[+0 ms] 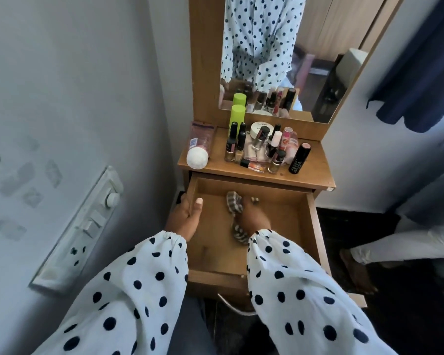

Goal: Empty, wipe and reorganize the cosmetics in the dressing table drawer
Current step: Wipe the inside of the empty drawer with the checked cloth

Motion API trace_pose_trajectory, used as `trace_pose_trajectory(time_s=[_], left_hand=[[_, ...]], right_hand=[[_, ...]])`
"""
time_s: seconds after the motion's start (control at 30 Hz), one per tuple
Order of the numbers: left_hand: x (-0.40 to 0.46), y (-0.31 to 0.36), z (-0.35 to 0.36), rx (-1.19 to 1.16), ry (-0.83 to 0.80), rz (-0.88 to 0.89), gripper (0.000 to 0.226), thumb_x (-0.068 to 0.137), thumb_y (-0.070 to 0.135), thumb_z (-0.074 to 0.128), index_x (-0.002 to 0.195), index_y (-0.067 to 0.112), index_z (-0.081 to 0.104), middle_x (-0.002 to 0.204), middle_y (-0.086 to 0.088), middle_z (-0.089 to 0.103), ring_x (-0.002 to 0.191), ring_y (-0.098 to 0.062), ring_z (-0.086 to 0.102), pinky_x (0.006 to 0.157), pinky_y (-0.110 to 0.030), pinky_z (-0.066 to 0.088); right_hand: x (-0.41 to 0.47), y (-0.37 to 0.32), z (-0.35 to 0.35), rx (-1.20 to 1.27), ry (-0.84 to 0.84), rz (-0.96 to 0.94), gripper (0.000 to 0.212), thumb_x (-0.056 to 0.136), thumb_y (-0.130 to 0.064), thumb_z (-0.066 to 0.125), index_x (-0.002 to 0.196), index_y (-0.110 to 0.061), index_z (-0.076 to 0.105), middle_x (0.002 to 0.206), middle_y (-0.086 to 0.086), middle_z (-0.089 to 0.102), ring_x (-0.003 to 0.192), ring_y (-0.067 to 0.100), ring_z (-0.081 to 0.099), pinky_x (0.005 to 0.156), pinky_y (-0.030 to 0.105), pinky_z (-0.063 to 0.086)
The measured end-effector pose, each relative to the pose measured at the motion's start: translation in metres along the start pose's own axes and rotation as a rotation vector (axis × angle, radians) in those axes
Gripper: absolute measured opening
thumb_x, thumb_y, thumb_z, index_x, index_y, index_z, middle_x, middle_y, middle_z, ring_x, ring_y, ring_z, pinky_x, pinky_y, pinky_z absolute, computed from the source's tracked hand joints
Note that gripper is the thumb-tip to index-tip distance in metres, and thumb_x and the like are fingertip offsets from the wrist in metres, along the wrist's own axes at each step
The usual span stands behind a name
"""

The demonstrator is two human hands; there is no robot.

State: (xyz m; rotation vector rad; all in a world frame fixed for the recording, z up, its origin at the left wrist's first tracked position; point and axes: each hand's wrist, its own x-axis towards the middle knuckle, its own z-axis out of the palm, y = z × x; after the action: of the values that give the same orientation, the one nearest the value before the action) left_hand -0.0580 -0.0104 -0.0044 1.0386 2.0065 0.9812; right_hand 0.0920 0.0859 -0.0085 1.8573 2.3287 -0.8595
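Inside the open drawer (315, 226) of the dressing table (310, 172), the right hand (254, 217) presses a striped cloth (232, 201) against the wooden floor near the back edge, fingers curled over the bunched fabric; motion blur hides exactly how they lie. The left hand (187, 216) grips the drawer's left wall, thumb hooked over the rim and palm outside, steadying it. No cosmetics show in the drawer, so emptying looks done and the wiping step is in hand. The cosmetics (264, 149) stand crowded on the tabletop just behind the drawer: nail polish bottles, a green bottle (236, 116) at the back edge by the mirror (280, 47), a white jar (258, 129), a black tube (299, 157) toward the right, and a clear bottle (199, 147) lying near the left edge. Next, I judge, the cloth must sweep the front corners and the right side, with the left hand holding the drawer firm, before the bottles go back in orderly rows.
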Motion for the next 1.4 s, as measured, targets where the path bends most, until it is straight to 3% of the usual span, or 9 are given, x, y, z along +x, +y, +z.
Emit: trace_pose_trajectory(time_s=[0.2, 0.4, 0.63, 0.8, 0.9, 1.0, 1.13, 1.2, 1.4], left_hand=[[0.004, 0.000, -0.005, 0.016, -0.036, -0.009, 0.068, 0.090, 0.056, 0.026, 0.147, 0.021, 0.012, 0.151, -0.006, 0.028, 0.137, -0.027, 0.031, 0.111, -0.039, 0.025], [0.011, 0.003, -0.015, -0.337, -0.136, -0.108, 0.059, 0.094, 0.051, 0.028, 0.145, 0.021, 0.023, 0.152, -0.001, 0.026, 0.135, -0.013, 0.029, 0.105, -0.029, 0.023], [0.020, -0.003, -0.025, -0.418, -0.184, -0.350, 0.068, 0.092, 0.057, 0.023, 0.141, 0.010, 0.034, 0.145, -0.016, 0.038, 0.134, -0.029, 0.036, 0.115, -0.044, 0.024], [0.014, 0.000, -0.018, -0.290, -0.172, -0.201, 0.056, 0.097, 0.047, 0.014, 0.146, 0.022, 0.015, 0.154, -0.004, 0.020, 0.142, -0.021, 0.020, 0.114, -0.034, 0.014], [0.012, -0.001, -0.017, -0.341, -0.202, -0.282, 0.066, 0.092, 0.058, 0.014, 0.144, 0.019, 0.026, 0.148, -0.011, 0.034, 0.136, -0.027, 0.032, 0.113, -0.038, 0.022], [0.014, -0.002, -0.017, -0.410, -0.244, -0.354, 0.076, 0.087, 0.066, 0.015, 0.139, 0.016, 0.039, 0.139, -0.018, 0.046, 0.127, -0.031, 0.045, 0.106, -0.037, 0.035], [0.018, -0.004, -0.012, -0.447, -0.199, -0.352, 0.073, 0.085, 0.068, 0.019, 0.144, 0.025, 0.028, 0.147, -0.011, 0.037, 0.133, -0.029, 0.038, 0.111, -0.040, 0.030], [0.020, -0.005, -0.010, -0.467, -0.193, -0.352, 0.071, 0.087, 0.066, 0.018, 0.145, 0.026, 0.024, 0.148, -0.009, 0.035, 0.134, -0.029, 0.036, 0.113, -0.043, 0.029], [0.020, -0.017, -0.013, -0.511, -0.235, -0.289, 0.108, 0.054, 0.093, 0.028, 0.143, 0.030, 0.029, 0.147, -0.003, 0.038, 0.135, -0.024, 0.036, 0.115, -0.046, 0.024]], right_hand=[[-0.003, 0.058, -0.032, -0.226, 0.087, 0.162, 0.039, 0.088, -0.009, 0.054, 0.126, -0.012, 0.049, 0.122, 0.015, 0.057, 0.111, 0.030, 0.058, 0.090, 0.040, 0.049], [-0.040, 0.070, -0.035, -0.325, -0.095, 0.044, 0.019, 0.085, -0.012, 0.059, 0.104, -0.012, 0.064, 0.104, 0.008, 0.067, 0.091, 0.021, 0.063, 0.073, 0.025, 0.046], [-0.065, 0.032, -0.014, -0.189, -0.414, -0.195, 0.033, 0.075, -0.007, 0.068, 0.107, -0.015, 0.067, 0.096, 0.001, 0.066, 0.082, 0.014, 0.057, 0.064, 0.016, 0.043], [-0.053, -0.028, 0.017, 0.316, -0.379, -0.170, 0.025, 0.086, -0.013, 0.061, 0.111, -0.011, 0.063, 0.106, 0.007, 0.067, 0.085, 0.015, 0.062, 0.066, 0.018, 0.051], [-0.041, -0.060, 0.034, 0.863, -0.311, 0.145, 0.022, 0.087, -0.009, 0.059, 0.108, -0.002, 0.060, 0.110, 0.019, 0.066, 0.098, 0.031, 0.065, 0.088, 0.042, 0.054], [-0.024, -0.077, 0.031, 1.215, -0.079, 0.220, 0.030, 0.088, -0.004, 0.056, 0.118, 0.002, 0.055, 0.118, 0.019, 0.063, 0.106, 0.030, 0.061, 0.092, 0.035, 0.051], [-0.006, -0.092, 0.025, 1.064, 0.108, -0.010, 0.035, 0.092, 0.001, 0.047, 0.127, 0.000, 0.046, 0.125, 0.016, 0.055, 0.115, 0.028, 0.053, 0.081, 0.010, 0.042], [-0.001, -0.090, 0.029, 0.940, 0.069, -0.101, 0.034, 0.092, 0.000, 0.047, 0.126, -0.001, 0.044, 0.125, 0.018, 0.054, 0.116, 0.030, 0.052, 0.082, 0.014, 0.041], [-0.007, -0.044, 0.029, 0.524, -0.442, -0.354, 0.039, 0.073, 0.003, 0.065, 0.108, -0.015, 0.058, 0.106, 0.008, 0.061, 0.107, 0.029, 0.057, 0.092, 0.039, 0.047]])
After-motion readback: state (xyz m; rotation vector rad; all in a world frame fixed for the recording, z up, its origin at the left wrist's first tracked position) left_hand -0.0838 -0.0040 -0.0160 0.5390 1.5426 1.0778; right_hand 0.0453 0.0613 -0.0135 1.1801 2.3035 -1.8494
